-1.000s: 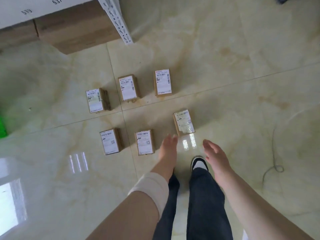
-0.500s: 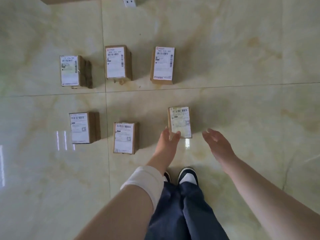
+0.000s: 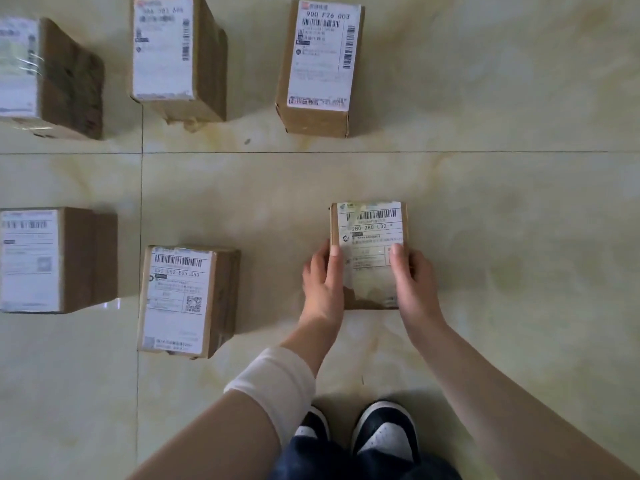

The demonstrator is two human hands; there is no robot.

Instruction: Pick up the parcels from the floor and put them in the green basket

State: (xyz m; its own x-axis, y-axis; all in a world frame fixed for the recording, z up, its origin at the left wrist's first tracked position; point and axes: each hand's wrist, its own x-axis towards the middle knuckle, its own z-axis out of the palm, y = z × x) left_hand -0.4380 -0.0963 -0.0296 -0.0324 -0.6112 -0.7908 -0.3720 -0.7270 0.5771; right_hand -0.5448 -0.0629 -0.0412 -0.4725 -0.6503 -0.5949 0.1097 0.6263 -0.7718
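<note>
Several brown cardboard parcels with white shipping labels lie on the pale tiled floor. The nearest parcel (image 3: 370, 237) sits just ahead of my feet, and both hands clasp it. My left hand (image 3: 322, 282) grips its left side with the thumb on the label. My right hand (image 3: 414, 282) grips its right side the same way. Another parcel (image 3: 180, 299) lies to the left of it. A third parcel (image 3: 322, 60) stands farther ahead. The green basket is out of view.
More parcels lie at the left edge (image 3: 52, 259), the far left (image 3: 52, 77) and the far middle (image 3: 173, 53). My two dark shoes (image 3: 384, 431) stand close behind the held parcel. Bare tiles (image 3: 519, 237) stretch to the right.
I have bent down much closer to the floor. Both hands, open and apart a moment ago, have come together and closed on the nearest parcel's sides.
</note>
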